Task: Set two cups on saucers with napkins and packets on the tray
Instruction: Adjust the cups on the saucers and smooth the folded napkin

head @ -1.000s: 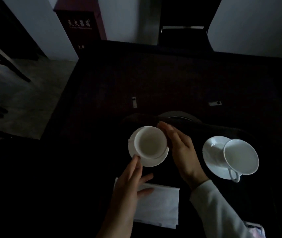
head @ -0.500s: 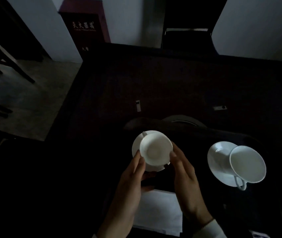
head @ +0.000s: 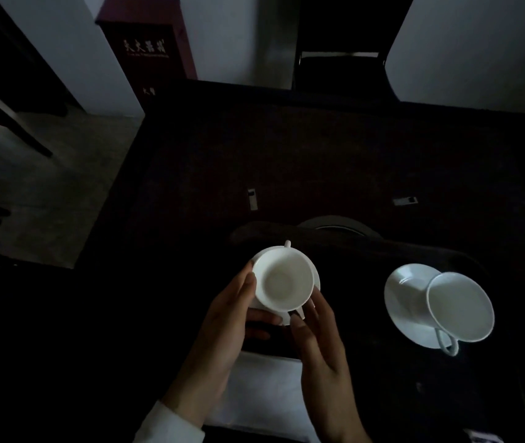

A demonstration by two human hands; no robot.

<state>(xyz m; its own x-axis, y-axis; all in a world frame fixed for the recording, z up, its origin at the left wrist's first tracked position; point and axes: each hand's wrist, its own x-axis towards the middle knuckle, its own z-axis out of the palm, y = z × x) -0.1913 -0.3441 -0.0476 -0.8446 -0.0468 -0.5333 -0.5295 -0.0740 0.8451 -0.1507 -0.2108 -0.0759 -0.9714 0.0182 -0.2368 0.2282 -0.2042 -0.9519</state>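
The cup (head: 283,279) stands on its saucer (head: 285,315) at the left of the dark tray (head: 414,247), just ahead of both hands, its handle pointing away from the person. The left hand (head: 223,327) grips the saucer's left side with curved fingers, and the right hand (head: 322,346) rests nearly straight fingertips on its near right rim. In all there are two cups and two saucers, the second cup (head: 459,306) on the second saucer (head: 405,298) well apart to the right with its handle toward the person. There is also one napkin (head: 264,388) beneath the wrists, and a left packet (head: 252,199) and a right packet (head: 405,200) on the tabletop (head: 318,148) beyond the tray.
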